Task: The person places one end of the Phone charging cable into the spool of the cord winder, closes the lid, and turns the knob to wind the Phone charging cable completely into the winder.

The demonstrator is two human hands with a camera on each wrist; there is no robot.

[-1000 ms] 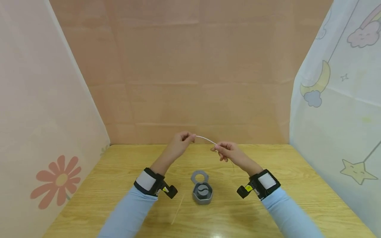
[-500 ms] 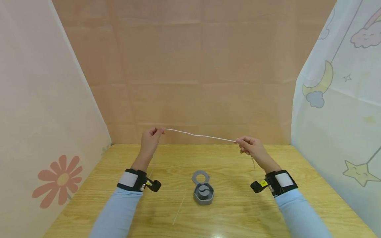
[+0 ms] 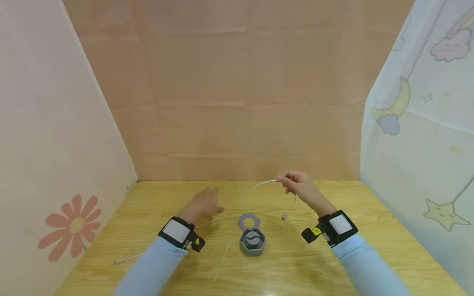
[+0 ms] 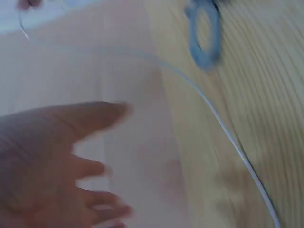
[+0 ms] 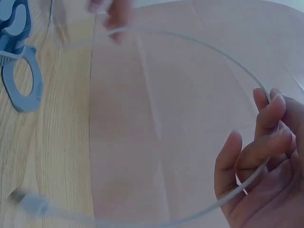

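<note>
Two hands are over the table (image 3: 333, 197), and only one of them has hold of anything. Nearest me, a thin stick (image 3: 221, 260) lies loose on the wood, just beside the grey holder (image 3: 252, 240), whose hinged ring lid (image 3: 248, 220) lies flat on its far side. The cable's (image 3: 263, 183) left end (image 3: 117, 261) rests on the table near the front left edge, and from there it runs along the wood under my left wrist toward the centre.

My left hand (image 3: 204, 203) is released: fingers straight and spread, holding nothing, low above the table left of the holder. The left wrist view confirms the open fingers (image 4: 102, 113), with the cable (image 4: 223, 128) passing apart from them over the wood; that view is blurred.

My right hand (image 3: 300, 186) is raised beyond and to the right of the holder, fingers curled round the cable. In the right wrist view the cable (image 5: 199, 42) arcs in a wide loop, passes between my bent fingers (image 5: 266, 118), and its plug end (image 5: 29, 201) hangs close above the table. In the head view that plug (image 3: 284, 216) shows right of the ring lid.

Farthest off stand the backdrop panels.
</note>
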